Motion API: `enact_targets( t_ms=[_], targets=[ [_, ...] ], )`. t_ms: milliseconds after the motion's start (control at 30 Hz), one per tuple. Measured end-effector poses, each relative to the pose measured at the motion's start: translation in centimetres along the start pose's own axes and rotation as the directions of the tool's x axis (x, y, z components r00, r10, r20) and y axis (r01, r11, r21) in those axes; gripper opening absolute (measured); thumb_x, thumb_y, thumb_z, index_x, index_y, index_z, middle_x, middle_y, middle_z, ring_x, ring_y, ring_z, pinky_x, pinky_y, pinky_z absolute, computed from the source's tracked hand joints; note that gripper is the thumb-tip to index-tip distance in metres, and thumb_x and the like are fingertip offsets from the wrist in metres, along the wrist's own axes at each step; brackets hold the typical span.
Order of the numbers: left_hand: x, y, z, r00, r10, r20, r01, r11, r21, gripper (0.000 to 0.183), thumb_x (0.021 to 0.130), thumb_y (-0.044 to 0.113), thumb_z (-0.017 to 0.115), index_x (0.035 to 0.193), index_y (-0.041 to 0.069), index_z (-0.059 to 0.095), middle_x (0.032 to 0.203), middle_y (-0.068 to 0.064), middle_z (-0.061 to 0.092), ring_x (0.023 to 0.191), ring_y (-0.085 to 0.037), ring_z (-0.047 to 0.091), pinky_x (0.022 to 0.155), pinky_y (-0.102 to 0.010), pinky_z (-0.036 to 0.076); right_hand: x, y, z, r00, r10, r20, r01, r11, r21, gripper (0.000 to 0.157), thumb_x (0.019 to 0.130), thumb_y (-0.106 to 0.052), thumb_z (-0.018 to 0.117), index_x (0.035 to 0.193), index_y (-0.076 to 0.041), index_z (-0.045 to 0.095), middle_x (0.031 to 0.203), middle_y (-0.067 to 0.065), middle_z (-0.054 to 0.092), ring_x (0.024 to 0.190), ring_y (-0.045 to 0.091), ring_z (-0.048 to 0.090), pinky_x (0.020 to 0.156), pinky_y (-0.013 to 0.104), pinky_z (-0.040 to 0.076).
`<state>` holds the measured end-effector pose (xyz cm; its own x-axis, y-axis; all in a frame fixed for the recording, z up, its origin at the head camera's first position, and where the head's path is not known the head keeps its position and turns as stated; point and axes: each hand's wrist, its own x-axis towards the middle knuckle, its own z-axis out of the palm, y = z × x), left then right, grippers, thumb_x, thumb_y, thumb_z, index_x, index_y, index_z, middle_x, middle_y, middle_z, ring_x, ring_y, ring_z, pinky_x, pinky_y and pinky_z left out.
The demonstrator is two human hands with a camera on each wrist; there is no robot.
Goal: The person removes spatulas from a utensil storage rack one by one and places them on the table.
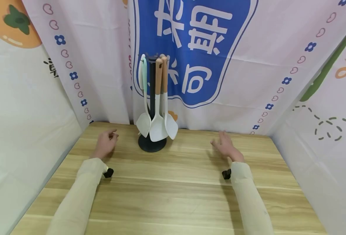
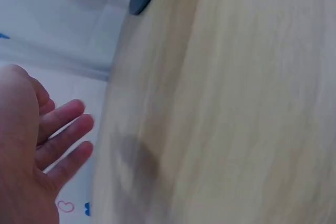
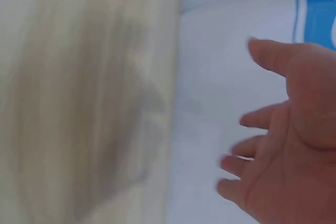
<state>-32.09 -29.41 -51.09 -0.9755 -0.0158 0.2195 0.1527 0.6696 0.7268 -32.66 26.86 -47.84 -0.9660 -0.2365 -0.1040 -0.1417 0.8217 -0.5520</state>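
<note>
Here, rack [image 1: 152,147]: black, upright on the wood-grain table [image 1: 167,199], with a round base, a slim post and a dark hooked top.
Turner [image 1: 158,130]: hangs at the front, its flat white blade down and its wood-toned handle up.
Left utensil [image 1: 143,124]: white rounded head, pale neck, mint-green upper handle.
Right utensil [image 1: 172,126]: white head, wood-toned handle, just beside the turner.
Others behind: at least a pale handle shows at the left; the full count cannot be told.
Rack's place: near the table's back edge, between the hands and closer to the left one, touching neither.
Left hand [image 1: 104,143]: released, fingers loosely extended and a little apart, to the left of the rack.
Right hand [image 1: 225,145]: also released, thumb held away from relaxed fingers, well to the right of the rack.
Holder and contents: the utensils hang around the post, heads low above the base.
Backdrop: a printed white curtain [image 1: 102,65] with a blue panel, directly behind the rack.
</note>
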Motion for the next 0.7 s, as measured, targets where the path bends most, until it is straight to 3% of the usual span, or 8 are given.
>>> enact_targets(
  t_ms=[67, 133, 200, 300, 367, 467, 567, 700],
  targets=[
    [-0.1, 0.2, -0.8, 1.000, -0.006, 0.001, 0.006, 1.000, -0.020, 0.045, 0.104, 0.005, 0.046, 0.145, -0.015, 0.052, 0.123, -0.034, 0.072, 0.109, -0.047, 0.071, 0.088, -0.030, 0.063, -0.1, -0.9, -0.1, 0.999, -0.043, 0.033, 0.042, 0.998, 0.041, 0.085, 0.111, -0.042, 0.045, 0.166, 0.007, 0.004, 0.174, 0.034, 0.001, 0.162, 0.055, 0.000, 0.133, 0.071, 0.008],
    [-0.1, 0.6, -1.7, 1.000, -0.007, 0.008, 0.007, 1.000, -0.014, 0.045, 0.103, 0.004, 0.047, 0.144, -0.015, 0.053, 0.122, -0.034, 0.072, 0.107, -0.046, 0.071, 0.080, -0.014, 0.056, -0.2, -2.0, -0.2, 0.995, -0.092, 0.044, 0.089, 0.993, 0.071, 0.081, 0.110, -0.037, 0.049, 0.166, 0.007, 0.009, 0.174, 0.033, 0.010, 0.161, 0.054, 0.011, 0.132, 0.070, 0.015],
    [0.1, 1.5, -2.6, 1.000, 0.013, 0.000, -0.013, 1.000, -0.004, 0.043, 0.104, 0.005, 0.049, 0.142, -0.014, 0.055, 0.120, -0.034, 0.072, 0.106, -0.046, 0.071, 0.077, -0.006, 0.050, -0.2, -3.3, -0.3, 0.990, -0.136, 0.034, 0.132, 0.988, 0.084, 0.077, 0.110, -0.036, 0.051, 0.167, 0.003, 0.016, 0.174, 0.029, 0.020, 0.159, 0.052, 0.023, 0.131, 0.069, 0.024],
    [1.0, 3.5, -4.1, 0.998, 0.050, -0.038, -0.049, 0.999, 0.019, 0.040, 0.105, 0.009, 0.054, 0.139, -0.011, 0.060, 0.119, -0.034, 0.072, 0.106, -0.046, 0.071, 0.083, -0.016, 0.057, 0.2, -5.6, -0.4, 0.982, -0.188, 0.004, 0.186, 0.973, 0.134, 0.072, 0.110, -0.036, 0.052, 0.167, -0.003, 0.023, 0.172, 0.024, 0.030, 0.156, 0.048, 0.035, 0.128, 0.067, 0.033],
    [1.9, 4.9, -4.9, 0.995, 0.076, -0.058, -0.075, 0.997, 0.023, 0.039, 0.106, 0.011, 0.056, 0.139, -0.010, 0.061, 0.120, -0.034, 0.072, 0.108, -0.046, 0.071, 0.091, -0.032, 0.062, 0.8, -7.1, -0.3, 0.973, -0.226, -0.036, 0.229, 0.956, 0.184, 0.066, 0.110, -0.032, 0.053, 0.165, -0.005, 0.030, 0.170, 0.023, 0.036, 0.154, 0.047, 0.039, 0.126, 0.066, 0.036],
    [3.2, 7.4, -6.1, 0.994, 0.095, -0.057, -0.095, 0.995, 0.007, 0.041, 0.107, 0.014, 0.055, 0.143, -0.006, 0.058, 0.127, -0.032, 0.069, 0.114, -0.044, 0.068, 0.102, -0.053, 0.059, 1.8, -9.6, -0.4, 0.954, -0.270, -0.133, 0.297, 0.914, 0.274, 0.053, 0.109, -0.021, 0.055, 0.157, -0.001, 0.043, 0.162, 0.026, 0.043, 0.149, 0.047, 0.043, 0.124, 0.065, 0.040],
    [4.6, 9.8, -7.1, 0.990, 0.118, -0.079, -0.120, 0.992, -0.023, 0.041, 0.109, 0.014, 0.054, 0.145, -0.003, 0.057, 0.133, -0.029, 0.068, 0.118, -0.040, 0.065, 0.107, -0.056, 0.056, 2.8, -11.9, -0.5, 0.919, -0.286, -0.271, 0.372, 0.858, 0.354, 0.042, 0.106, -0.010, 0.056, 0.145, 0.004, 0.052, 0.151, 0.027, 0.047, 0.141, 0.047, 0.048, 0.119, 0.063, 0.047],
    [6.3, 13.5, -8.4, 0.970, 0.177, -0.170, -0.187, 0.981, -0.048, 0.041, 0.109, 0.013, 0.054, 0.148, 0.001, 0.056, 0.137, -0.024, 0.068, 0.119, -0.036, 0.067, 0.110, -0.052, 0.057, 3.7, -15.1, -1.2, 0.866, -0.299, -0.400, 0.461, 0.786, 0.412, 0.039, 0.104, -0.004, 0.057, 0.142, 0.006, 0.054, 0.145, 0.029, 0.053, 0.133, 0.047, 0.057, 0.112, 0.060, 0.055]
  ],
)
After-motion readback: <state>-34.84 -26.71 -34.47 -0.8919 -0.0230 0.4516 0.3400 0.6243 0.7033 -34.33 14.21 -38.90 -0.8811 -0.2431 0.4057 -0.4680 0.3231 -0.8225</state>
